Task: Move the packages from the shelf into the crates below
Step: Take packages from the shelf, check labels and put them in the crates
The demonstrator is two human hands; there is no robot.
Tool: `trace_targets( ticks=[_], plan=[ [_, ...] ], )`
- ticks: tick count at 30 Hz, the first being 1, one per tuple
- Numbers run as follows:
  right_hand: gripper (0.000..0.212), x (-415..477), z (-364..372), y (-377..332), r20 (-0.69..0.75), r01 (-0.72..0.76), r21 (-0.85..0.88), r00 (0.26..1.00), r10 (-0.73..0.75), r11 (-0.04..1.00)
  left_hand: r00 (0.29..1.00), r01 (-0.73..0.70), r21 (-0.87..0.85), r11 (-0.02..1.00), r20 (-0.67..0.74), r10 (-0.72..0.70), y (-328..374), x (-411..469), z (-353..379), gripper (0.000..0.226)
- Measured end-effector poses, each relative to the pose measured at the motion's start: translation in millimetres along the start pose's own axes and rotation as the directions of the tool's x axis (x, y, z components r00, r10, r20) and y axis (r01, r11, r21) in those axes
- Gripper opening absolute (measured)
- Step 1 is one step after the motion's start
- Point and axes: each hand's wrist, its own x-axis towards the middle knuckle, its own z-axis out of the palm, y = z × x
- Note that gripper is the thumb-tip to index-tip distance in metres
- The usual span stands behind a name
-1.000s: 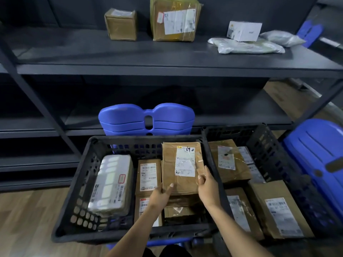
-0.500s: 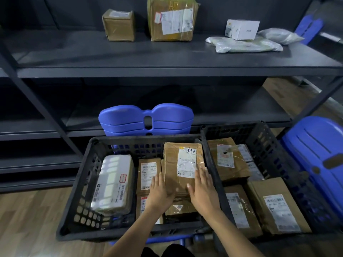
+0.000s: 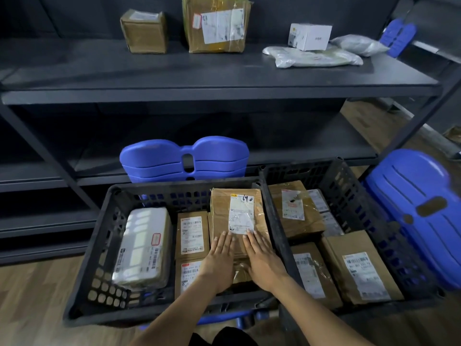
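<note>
Currently: left hand [image 3: 219, 260] and right hand [image 3: 262, 260] flat, fingers straight, pressing brown package [image 3: 240, 213] into left crate [image 3: 104, 245], gripping nothing. Risk: tilting once released, uneven parcels [image 3: 243, 272] beneath.

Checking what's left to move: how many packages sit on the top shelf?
5: small brown box at left, large taped box beside it, white box, flat poly bag before it, grey bag far right. None visibly hidden.

a flat brown parcel [image 3: 237, 216] is lying on other parcels [image 3: 191, 233] in the left crate [image 3: 99, 233]; more parcels [image 3: 359, 270] are filling the right crate [image 3: 349, 186]; boxes [image 3: 216, 23] and bags [image 3: 314, 57] are sitting on the shelf [image 3: 199, 76].
</note>
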Motion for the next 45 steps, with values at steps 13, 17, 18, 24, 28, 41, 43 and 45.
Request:
trace_targets(
  ticks=[13,17,18,24,28,41,43,45],
  plan=[
    [0.067,-11,-31,-8,0.013,-0.044,0.014,0.999,0.043,0.999,0.998,0.024,-0.054,0.998,0.054,-0.022,-8,-13,-22,0.072],
    [0.064,-16,-65,-11,-0.010,-0.053,0.014,0.999,0.053,0.998,0.999,0.024,-0.072,0.997,0.038,-0.022,-18,-31,-58,0.070],
    [0.064,-17,-73,-13,-0.014,-0.059,0.015,0.998,0.059,0.998,0.999,0.025,-0.072,0.997,0.030,-0.023,-21,-34,-67,0.070],
    [0.065,-23,-109,-25,0.008,-0.076,0.015,0.997,0.076,0.997,0.999,0.029,-0.022,0.999,-0.020,-0.029,-38,-45,-108,0.067],
    [0.065,-12,-133,-31,-0.054,-0.096,0.046,0.994,0.099,0.994,0.989,0.092,0.037,0.995,-0.115,-0.087,-53,-42,-135,0.069],
    [0.066,23,-221,13,-0.293,0.010,0.051,0.956,0.005,0.999,0.931,0.182,-0.040,0.982,-0.315,-0.186,-52,-10,-229,0.073],
    [0.066,28,-237,36,-0.332,0.035,0.045,0.943,-0.018,0.998,0.920,0.182,-0.047,0.982,-0.345,-0.187,-36,5,-246,0.073],
    [0.066,32,-253,64,-0.358,0.053,0.032,0.933,-0.038,0.998,0.906,0.191,-0.055,0.980,-0.375,-0.197,-18,25,-263,0.073]
  ],
)
